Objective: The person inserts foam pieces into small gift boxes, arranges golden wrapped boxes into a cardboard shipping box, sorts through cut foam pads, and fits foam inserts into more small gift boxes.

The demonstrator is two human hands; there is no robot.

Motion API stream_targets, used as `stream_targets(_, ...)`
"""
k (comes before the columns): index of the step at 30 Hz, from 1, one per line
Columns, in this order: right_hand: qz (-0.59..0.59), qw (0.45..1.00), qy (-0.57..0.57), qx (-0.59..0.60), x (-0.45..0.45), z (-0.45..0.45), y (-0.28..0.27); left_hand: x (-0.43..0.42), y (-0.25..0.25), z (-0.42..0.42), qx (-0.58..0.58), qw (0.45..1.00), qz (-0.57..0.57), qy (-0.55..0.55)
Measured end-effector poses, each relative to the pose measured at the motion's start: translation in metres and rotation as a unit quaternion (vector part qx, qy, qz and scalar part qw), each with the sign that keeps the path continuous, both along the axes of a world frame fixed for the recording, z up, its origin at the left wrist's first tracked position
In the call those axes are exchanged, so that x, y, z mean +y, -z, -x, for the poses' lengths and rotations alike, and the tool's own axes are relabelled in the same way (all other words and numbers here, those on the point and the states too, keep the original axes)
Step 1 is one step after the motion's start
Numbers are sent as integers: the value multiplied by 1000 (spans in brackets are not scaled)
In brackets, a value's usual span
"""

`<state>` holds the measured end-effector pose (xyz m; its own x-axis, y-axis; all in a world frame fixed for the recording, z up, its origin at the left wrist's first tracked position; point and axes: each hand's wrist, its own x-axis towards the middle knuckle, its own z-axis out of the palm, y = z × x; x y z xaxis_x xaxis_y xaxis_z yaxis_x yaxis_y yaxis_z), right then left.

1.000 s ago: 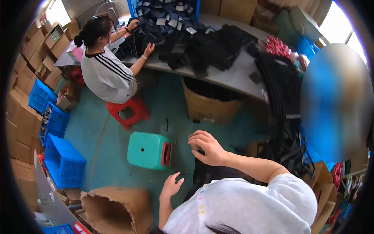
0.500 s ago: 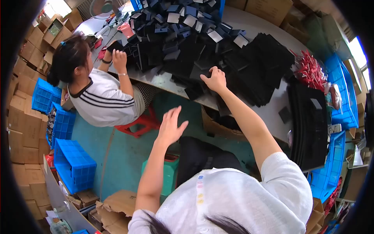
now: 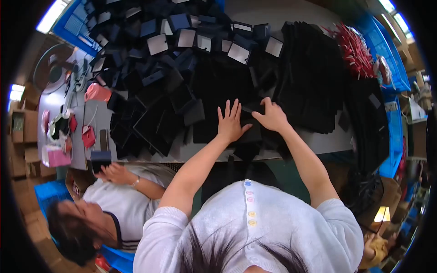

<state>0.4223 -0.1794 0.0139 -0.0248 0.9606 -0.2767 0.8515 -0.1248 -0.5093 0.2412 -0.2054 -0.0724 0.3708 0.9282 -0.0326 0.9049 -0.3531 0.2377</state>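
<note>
Already shaped, by the look of it: a large heap of small dark boxes, some with pale faces showing, across the far left and middle of the tabletop. Apparently remaining in flat form: a broad stack of black sheets to the right. Probably well under way, with plenty of flat stock left; exact share hard to judge, with black lying over black.

At the near middle, beneath the left hand, a black flat piece; palm down on top, fingers spread, nothing grasped. Just beside, the right hand, fingers partly curled near a dark edge; gripping or merely touching, impossible to tell.

Grey surface, crowded from end to end. Toward the far right, a bundle of red strips next to a blue crate, with a long dark stack nearer. At the left end, a fan, a pink pouch and a pink box. At near left, a co-worker in a white top, with a small navy box at the co-worker's hand. Along the left side of the room, brown cartons.
</note>
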Motion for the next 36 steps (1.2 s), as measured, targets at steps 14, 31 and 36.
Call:
stream_targets(14,-307,949,33,68,-17,-19,-76,299,-18,14,-80,994,-16,-69)
stream_targets(31,-272,937,-196,99,33,13,-103,107,-173,29,-638,688,346,8)
stream_targets(36,-233,955,-87,161,45,40,-80,96,-164,38,-630,729,266,-24)
